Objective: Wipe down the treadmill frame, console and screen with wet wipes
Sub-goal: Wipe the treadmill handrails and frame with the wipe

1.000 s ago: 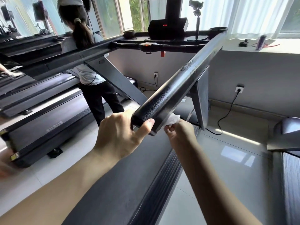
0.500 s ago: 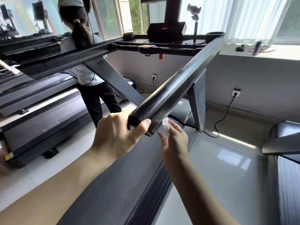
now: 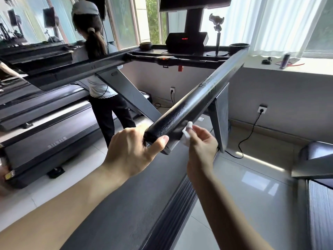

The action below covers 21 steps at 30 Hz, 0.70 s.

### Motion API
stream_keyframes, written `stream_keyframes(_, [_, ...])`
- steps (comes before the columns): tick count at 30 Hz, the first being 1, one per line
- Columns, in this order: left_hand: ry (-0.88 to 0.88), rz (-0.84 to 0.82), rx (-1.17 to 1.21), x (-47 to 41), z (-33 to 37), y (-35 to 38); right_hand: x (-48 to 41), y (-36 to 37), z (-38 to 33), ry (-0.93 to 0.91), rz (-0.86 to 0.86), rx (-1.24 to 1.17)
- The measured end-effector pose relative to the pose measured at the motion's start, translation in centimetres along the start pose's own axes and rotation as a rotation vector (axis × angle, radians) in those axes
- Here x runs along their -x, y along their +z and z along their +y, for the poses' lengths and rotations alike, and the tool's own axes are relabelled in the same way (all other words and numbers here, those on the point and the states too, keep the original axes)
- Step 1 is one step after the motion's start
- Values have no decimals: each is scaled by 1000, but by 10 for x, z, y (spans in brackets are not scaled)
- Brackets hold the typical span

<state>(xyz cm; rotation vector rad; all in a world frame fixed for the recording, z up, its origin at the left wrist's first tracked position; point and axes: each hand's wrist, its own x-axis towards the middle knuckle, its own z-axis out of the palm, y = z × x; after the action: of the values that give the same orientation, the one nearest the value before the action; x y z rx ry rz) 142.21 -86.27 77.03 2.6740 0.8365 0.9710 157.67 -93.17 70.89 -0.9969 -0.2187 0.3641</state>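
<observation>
The left hand [image 3: 131, 150] grips the near end of the black rail [image 3: 194, 103] — thumb on top. The right hand [image 3: 202, 143] pinches a crumpled white wipe [image 3: 186, 135] against the rail's right side, just beside that end — the console [image 3: 186, 40] sits far up by the window.

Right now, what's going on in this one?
A person is wiping down a treadmill. The left hand grips the near end of the black handrail, thumb across the top. The right hand pinches a white wet wipe against the rail's right side, close to that end. The rail's top face looks streaked with moisture. The console at the far end, its red lights on, is not being touched. Another person stands to the left, back turned.
</observation>
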Motion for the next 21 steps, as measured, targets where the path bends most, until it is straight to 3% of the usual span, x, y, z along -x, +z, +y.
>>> stream_keyframes(5, [4,11,10,1,2,-2,60,-12,10,-139,-195,124])
stream_keyframes(9, [11,1,0,2,0,-1,42,-14,11,-332,-291,246])
stream_keyframes(17, [3,0,-4,1,2,-2,-24,-1,4,-153,-49,3])
stream_keyframes(21, [-3,-7,-1,0,2,-2,22,-8,14,-234,-111,128])
